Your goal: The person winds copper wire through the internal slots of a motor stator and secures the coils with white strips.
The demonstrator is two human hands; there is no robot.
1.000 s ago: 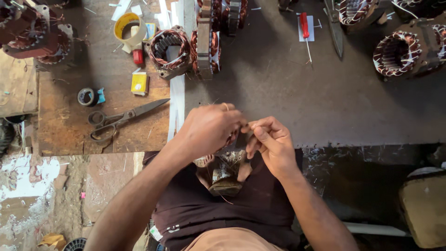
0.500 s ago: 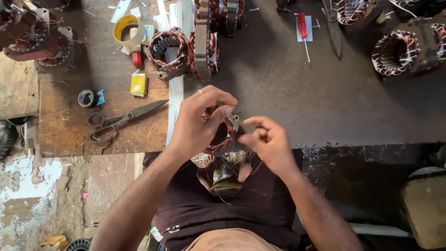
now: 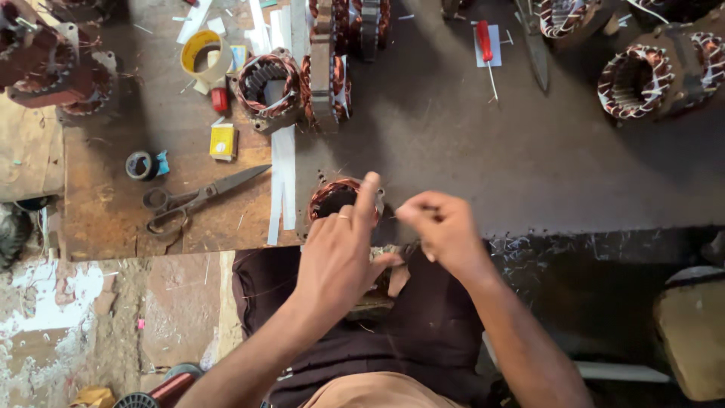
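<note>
Looking straight down at the workbench [image 3: 468,151], and both hands are working at its near edge, right over the person's lap. The left hand [image 3: 340,253] sits on a small motor coil [image 3: 332,198] wound with copper wire, which rests at the bench edge; the forefinger points up across the ring's right rim, the other fingers curl loosely around the near side, and the thumb sticks out to the right. So that hand is half closed on the ring, more steadying than clamping. The right hand [image 3: 445,230] is just beside it, to the right, with fingertips pinched together near the ring's rim; whatever is pinched is too fine to make out, possibly a thin strand. Below the hands, something metallic lies in the lap, mostly hidden by them. Over on the left, a pair of scissors [image 3: 198,198] lies on the wooden board, with a small tape roll [image 3: 140,165] above it and a yellow tape roll [image 3: 200,51] further up. White paper strips [image 3: 284,177] run between the scissors and the ring. A red-handled screwdriver [image 3: 485,47] lies well apart at the top, and a bigger wound motor coil [image 3: 638,79] sits at the far right.
</note>
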